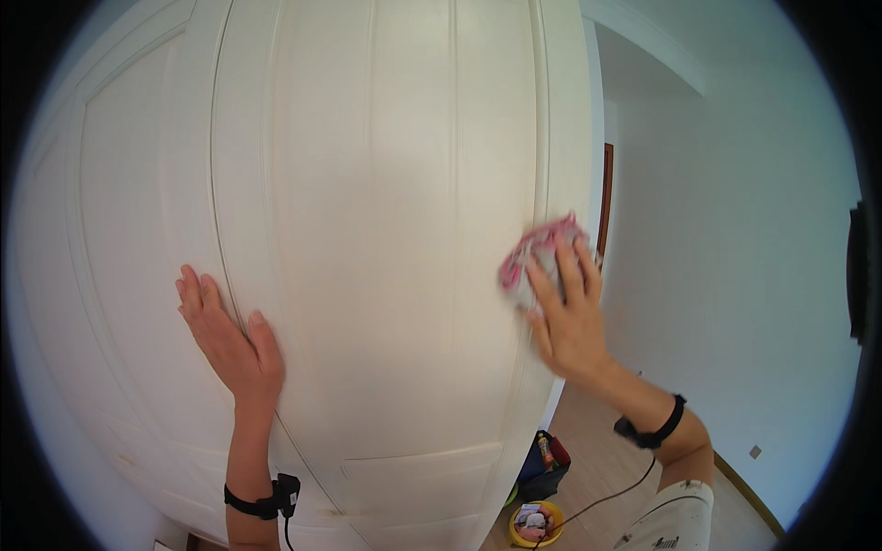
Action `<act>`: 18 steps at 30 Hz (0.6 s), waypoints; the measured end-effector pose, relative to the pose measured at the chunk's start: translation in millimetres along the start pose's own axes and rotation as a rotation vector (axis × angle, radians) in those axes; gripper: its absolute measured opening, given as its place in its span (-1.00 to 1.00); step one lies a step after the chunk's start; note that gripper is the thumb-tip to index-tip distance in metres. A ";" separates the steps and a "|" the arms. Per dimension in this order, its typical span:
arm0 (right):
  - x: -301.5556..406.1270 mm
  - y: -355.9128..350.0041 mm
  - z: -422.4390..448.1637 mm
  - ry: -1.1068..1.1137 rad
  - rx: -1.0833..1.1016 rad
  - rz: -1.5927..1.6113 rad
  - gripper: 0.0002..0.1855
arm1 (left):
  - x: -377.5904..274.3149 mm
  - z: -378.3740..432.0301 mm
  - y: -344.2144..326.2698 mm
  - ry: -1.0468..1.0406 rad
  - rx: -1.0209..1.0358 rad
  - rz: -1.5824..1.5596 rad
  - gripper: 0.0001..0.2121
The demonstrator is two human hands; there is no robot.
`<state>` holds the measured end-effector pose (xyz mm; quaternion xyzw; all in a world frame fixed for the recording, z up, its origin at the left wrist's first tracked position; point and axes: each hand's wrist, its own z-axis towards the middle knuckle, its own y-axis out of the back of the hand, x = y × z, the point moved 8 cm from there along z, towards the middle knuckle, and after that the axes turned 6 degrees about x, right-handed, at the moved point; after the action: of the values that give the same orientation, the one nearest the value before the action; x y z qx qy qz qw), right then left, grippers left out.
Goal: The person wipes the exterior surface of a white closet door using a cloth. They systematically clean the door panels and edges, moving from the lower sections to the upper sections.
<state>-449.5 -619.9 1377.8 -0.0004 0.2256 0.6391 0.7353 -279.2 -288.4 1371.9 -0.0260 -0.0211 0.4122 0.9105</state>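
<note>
A tall cream panelled door (386, 275), apparently of a wardrobe, fills the middle of the view. My right hand (572, 310) presses a pink and pale grey cloth (541, 265) flat against the door's right edge, fingers spread over it. The cloth is slightly blurred and bunched at its upper rim. My left hand (234, 337) rests on the door surface at the left, across the seam between two doors, with its thumb apart from the fingers and nothing in it. Each forearm wears a black strap with a small device and a cable.
On the wood-look floor (599, 475) at lower right stand a yellow basin (513, 530) with cloths in it and a dark bag (551, 482) holding a bottle. A cable crosses there. A white wall (730, 275) with a socket (755, 452) rises at right.
</note>
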 end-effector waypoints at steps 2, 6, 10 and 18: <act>3.9 -1.7 -12.0 0.027 -0.025 0.070 -0.32 | 0.7 1.2 -0.2 -0.003 0.001 0.007 -0.38; -39.8 3.8 52.2 0.077 -0.138 0.018 -0.37 | 8.8 2.1 0.4 -0.008 0.007 0.009 -0.39; -88.3 39.2 185.4 0.130 -0.417 -0.039 -0.48 | 21.6 2.1 1.6 -0.012 0.021 -0.017 -0.40; -62.5 54.4 350.7 -0.022 -0.442 -0.155 -0.41 | 32.7 3.5 -4.5 0.013 0.028 -0.027 -0.38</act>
<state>-389.5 -567.3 1729.2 -0.1717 0.0713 0.6144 0.7668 -254.4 -266.6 1376.2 -0.0158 -0.0098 0.4001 0.9163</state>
